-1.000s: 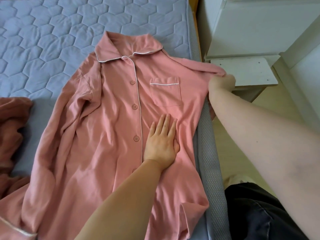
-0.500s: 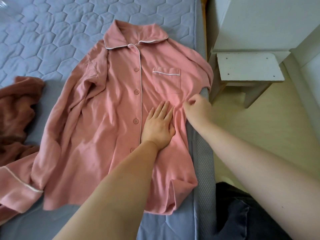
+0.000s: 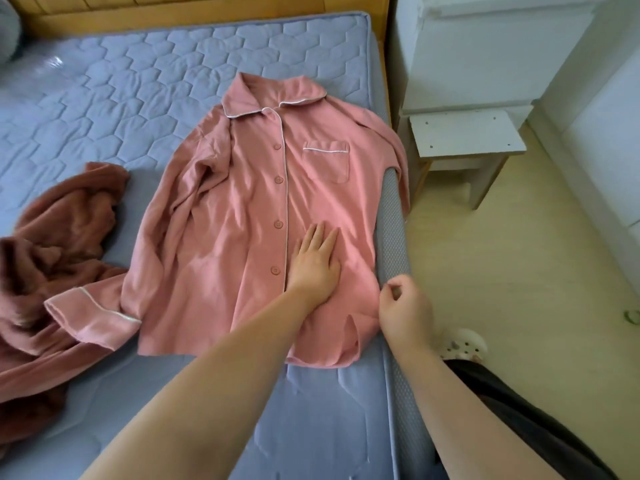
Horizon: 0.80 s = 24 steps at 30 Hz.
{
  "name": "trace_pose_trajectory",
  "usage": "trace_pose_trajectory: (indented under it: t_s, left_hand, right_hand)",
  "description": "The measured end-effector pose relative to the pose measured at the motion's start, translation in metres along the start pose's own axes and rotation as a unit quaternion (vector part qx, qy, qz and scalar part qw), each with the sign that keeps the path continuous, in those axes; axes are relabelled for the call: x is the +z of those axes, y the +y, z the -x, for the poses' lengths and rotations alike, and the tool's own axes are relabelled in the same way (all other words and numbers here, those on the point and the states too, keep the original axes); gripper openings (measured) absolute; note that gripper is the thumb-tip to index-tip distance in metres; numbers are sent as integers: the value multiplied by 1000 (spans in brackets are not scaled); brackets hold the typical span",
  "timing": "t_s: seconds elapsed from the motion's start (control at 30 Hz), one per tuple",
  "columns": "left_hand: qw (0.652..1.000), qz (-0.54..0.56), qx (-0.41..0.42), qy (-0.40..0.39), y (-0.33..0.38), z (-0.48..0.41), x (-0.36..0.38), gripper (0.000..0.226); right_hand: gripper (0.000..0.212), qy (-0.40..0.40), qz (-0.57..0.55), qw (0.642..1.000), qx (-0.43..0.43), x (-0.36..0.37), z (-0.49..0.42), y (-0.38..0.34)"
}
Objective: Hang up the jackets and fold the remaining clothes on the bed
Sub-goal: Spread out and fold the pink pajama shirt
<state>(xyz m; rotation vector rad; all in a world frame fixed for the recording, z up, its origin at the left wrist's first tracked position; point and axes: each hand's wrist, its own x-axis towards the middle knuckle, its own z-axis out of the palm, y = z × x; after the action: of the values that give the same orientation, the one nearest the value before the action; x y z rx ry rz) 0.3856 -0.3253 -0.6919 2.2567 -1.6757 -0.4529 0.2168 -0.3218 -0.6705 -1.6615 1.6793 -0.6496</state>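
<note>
A pink pyjama shirt (image 3: 242, 237) lies face up and buttoned on the blue quilted bed (image 3: 121, 98). It sits toward the mattress's right edge, with its collar pointing to twelve o'clock, toward the wooden headboard (image 3: 173, 15). The chest pocket (image 3: 325, 161) is at about one o'clock from the middle of the shirt. The sleeve on that side slips over the edge of the bed at two o'clock. The other sleeve runs down the shirt's far side, and its white-piped cuff (image 3: 93, 320) ends at about eight o'clock, resting on a rumpled brown fleece garment (image 3: 59, 244). That garment is heaped on the bed at nine o'clock.

The person's left hand (image 3: 317, 265) lies flat on the shirt front just beside the button line. Its fingers (image 3: 322, 237) are straight and close together, aimed at twelve o'clock and pressing the cloth down. The right hand (image 3: 405, 306) is at four o'clock from the left one, at the shirt's side seam where the cloth meets the grey mattress edge. Its fingers (image 3: 398, 289) are curled in toward the thumb right against the fabric. I cannot tell whether any cloth is actually caught between them.

Off the bed, a small white stool (image 3: 467, 133) stands on the pale floor (image 3: 519, 271) at two o'clock, in front of a white cabinet (image 3: 485, 46). At five o'clock there is a pale perforated slipper (image 3: 464, 344) and the person's dark clothing (image 3: 519, 417).
</note>
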Motion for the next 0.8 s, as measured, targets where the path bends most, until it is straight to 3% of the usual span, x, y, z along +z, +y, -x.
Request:
trace_pose_trajectory:
  t_s: [0.1, 0.17, 0.27, 0.33, 0.37, 0.5, 0.6, 0.67, 0.73, 0.8]
  left_hand:
    - [994, 51, 71, -58, -4, 46, -8, 52]
    - [988, 48, 118, -90, -11, 79, -11, 53]
    - [978, -37, 161, -125, -16, 118, -12, 67]
    - [972, -90, 175, -125, -17, 137, -13, 67]
    - [971, -108, 175, -118, -17, 145, -13, 69]
    - [971, -155, 177, -31, -7, 157, -15, 62]
    - [967, -175, 184, 34, 3, 153, -17, 41]
    - [965, -157, 202, 65, 6, 151, -28, 30]
    - [965, -133, 214, 76, 2, 153, -36, 29]
    - [962, -155, 218, 56, -5, 158, -35, 29]
  right_hand:
    - [13, -37, -38, 998, -18, -10, 29, 9]
    - [23, -47, -62, 994, -80, -16, 37, 7]
    - [35, -81, 26, 969, -231, -16, 48, 6]
    - [21, -85, 124, 949, -277, -15, 58, 10]
    - [10, -83, 172, 941, -280, -17, 61, 12]
    - [29, -20, 204, 952, -226, -36, 61, 15]
    - [29, 29, 163, 941, -296, -41, 67, 4]
    - [20, 40, 152, 913, -376, -42, 75, -6]
    - [19, 20, 188, 879, -438, -39, 82, -8]
    - [27, -36, 283, 860, -424, -34, 88, -4]
